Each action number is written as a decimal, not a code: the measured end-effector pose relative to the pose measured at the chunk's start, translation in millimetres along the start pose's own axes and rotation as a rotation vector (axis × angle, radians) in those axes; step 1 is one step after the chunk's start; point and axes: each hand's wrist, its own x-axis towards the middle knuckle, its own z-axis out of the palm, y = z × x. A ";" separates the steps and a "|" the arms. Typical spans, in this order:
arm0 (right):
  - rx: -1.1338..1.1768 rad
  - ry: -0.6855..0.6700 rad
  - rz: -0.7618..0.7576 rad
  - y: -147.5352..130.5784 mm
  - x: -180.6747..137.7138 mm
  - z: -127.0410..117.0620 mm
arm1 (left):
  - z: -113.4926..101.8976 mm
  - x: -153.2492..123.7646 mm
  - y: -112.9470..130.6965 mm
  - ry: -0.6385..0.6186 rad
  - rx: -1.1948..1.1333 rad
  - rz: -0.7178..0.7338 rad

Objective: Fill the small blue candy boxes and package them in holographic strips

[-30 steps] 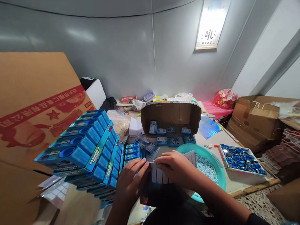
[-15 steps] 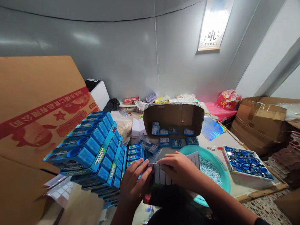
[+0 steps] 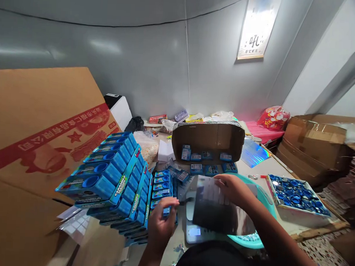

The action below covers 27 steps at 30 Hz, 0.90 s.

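My right hand (image 3: pixel 235 189) grips a glossy, dark label sheet (image 3: pixel 211 213) by its upper edge. Pale rectangles show faintly along the sheet's top. The sheet hangs over a white digital scale (image 3: pixel 193 235) and part of a turquoise basin (image 3: pixel 269 214) with pale blue candies. To the left, my left hand (image 3: pixel 162 221) has thumb and index finger pinched together, apart from the sheet; whatever may be between the fingertips is too small to make out. Just behind it stands a row of blue boxes (image 3: pixel 161 185) with round openings.
A tall stack of blue display boxes (image 3: pixel 114 175) rises at left, beside a large carton (image 3: pixel 44 116). Behind the scale, an open cardboard box (image 3: pixel 209 136) lies on its side with small blue packs. At right sits a tray of blue-and-silver caps (image 3: pixel 297 197).
My hands have moved apart. The sheet has swung flatter and rightward in my right hand, uncovering the scale. My left hand has let go of it and drawn down and left.
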 end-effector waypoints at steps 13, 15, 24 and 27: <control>0.350 -0.072 -0.070 19.1 52.1 86.2 | 3.0 53.2 -65.3 -0.015 -0.056 -0.456; 0.525 -0.196 -0.125 -7.2 71.9 112.8 | 1.8 57.0 -67.1 -0.040 -0.043 -0.446; 1.062 -0.321 0.086 -49.5 114.6 196.5 | -1.9 70.6 -87.9 0.043 0.148 -0.449; 1.144 -0.314 0.174 -48.2 120.9 211.3 | 2.3 71.2 -99.3 0.120 0.291 -0.483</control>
